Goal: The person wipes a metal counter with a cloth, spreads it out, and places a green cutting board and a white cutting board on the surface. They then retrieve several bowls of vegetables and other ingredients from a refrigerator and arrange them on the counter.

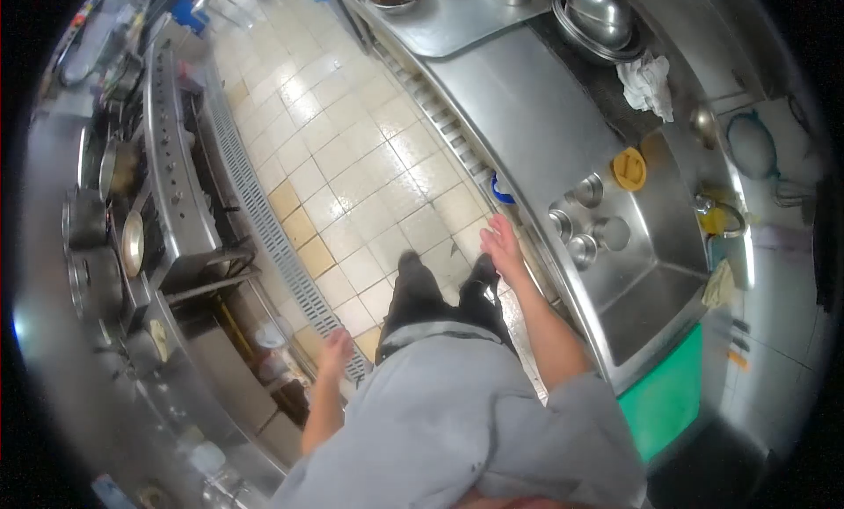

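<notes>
My right hand [503,247] hangs in the air beside the steel counter's front edge, fingers apart, with nothing in it. Close by, a blue loop [502,189] hangs at that edge. On the other side of my body, my left hand [335,351] is over the floor grate [280,236]. Its fingers look loosely curled and a little blurred, and I see nothing in them. To my right, the steel sink [646,302] has several metal cups [582,250] and a yellow lid-like piece [629,169] in or beside it.
A stove [167,157] with pans lines the left side. Wet-looking tiles [352,149] run between it and the counter. Metal bowls [598,21] and a white cloth [646,85] sit at the back right. A green panel [664,399] is below the sink.
</notes>
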`<action>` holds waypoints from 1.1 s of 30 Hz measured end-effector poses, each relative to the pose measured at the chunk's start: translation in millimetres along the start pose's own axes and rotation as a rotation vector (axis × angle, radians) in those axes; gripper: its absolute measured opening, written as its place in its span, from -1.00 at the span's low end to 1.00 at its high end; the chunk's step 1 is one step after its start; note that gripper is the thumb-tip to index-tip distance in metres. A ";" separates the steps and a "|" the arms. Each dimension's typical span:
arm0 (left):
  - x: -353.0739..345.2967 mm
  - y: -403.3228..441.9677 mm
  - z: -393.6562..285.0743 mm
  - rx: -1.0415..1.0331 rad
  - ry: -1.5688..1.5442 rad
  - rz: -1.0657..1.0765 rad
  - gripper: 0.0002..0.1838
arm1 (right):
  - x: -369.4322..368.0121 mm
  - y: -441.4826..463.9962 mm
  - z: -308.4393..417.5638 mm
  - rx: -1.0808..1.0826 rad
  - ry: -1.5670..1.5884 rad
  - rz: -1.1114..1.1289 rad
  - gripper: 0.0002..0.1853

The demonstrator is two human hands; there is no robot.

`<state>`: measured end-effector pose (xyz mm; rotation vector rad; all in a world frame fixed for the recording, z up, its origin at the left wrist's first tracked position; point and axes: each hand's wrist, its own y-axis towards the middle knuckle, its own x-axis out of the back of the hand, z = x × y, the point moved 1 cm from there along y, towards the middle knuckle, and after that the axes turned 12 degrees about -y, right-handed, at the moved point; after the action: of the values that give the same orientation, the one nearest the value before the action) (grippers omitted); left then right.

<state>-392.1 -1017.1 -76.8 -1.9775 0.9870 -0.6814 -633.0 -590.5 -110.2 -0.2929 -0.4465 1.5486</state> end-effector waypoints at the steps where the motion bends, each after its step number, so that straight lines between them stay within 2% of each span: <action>1: -2.5 1.9 -3.2 0.008 0.011 0.007 -0.59 | -0.9 20.9 2.1 0.007 0.022 -0.011 -0.26; 3: -11.4 14.9 -19.4 0.126 0.039 -0.031 -0.49 | -6.2 57.0 5.0 0.003 0.059 -0.060 -0.27; 5: -25.9 50.0 -47.2 0.146 0.124 0.006 -0.51 | -13.2 94.3 5.3 -0.014 0.102 -0.106 -0.27; 7: -37.9 93.5 -77.1 0.173 0.272 0.084 -0.51 | -9.4 129.1 -3.6 -0.311 0.171 -0.229 -0.38; 9: -98.3 145.4 -140.9 0.068 0.358 0.079 -0.52 | -7.5 190.2 -107.1 -0.215 0.456 -0.521 -0.43; 11: -142.4 172.8 -182.6 -0.018 0.400 0.151 -0.53 | 20.4 210.6 -167.4 -0.149 -0.166 -0.731 -0.56; 12: -161.1 181.9 -199.5 -0.044 0.431 0.198 -0.51 | 26.5 217.0 -165.6 -0.195 -0.230 -0.817 -0.57; 15: -213.2 202.4 -238.0 -0.022 0.466 0.278 -0.46 | 42.5 231.2 -154.5 -0.336 0.045 -0.948 -0.59; 25: -297.9 269.3 -235.9 0.129 0.208 0.371 -0.43 | 73.9 230.1 -173.0 -0.374 0.484 -1.009 -0.67; 27: -332.8 280.1 -235.9 0.092 0.226 0.482 -0.42 | 76.8 228.4 -172.6 -0.373 0.563 -0.969 -0.69; 31: -428.8 291.7 -221.4 -0.008 0.055 0.716 -0.34 | 60.3 214.1 -160.3 -0.345 0.695 -0.925 -0.71; 33: -474.0 286.7 -218.4 0.054 -0.043 0.805 -0.29 | 34.0 199.7 -142.8 -0.312 0.762 -0.907 -0.73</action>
<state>-926.4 -822.2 -253.1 -1.3562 1.5689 -0.2028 -747.5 -540.5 -324.3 -0.7629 -0.1554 0.4101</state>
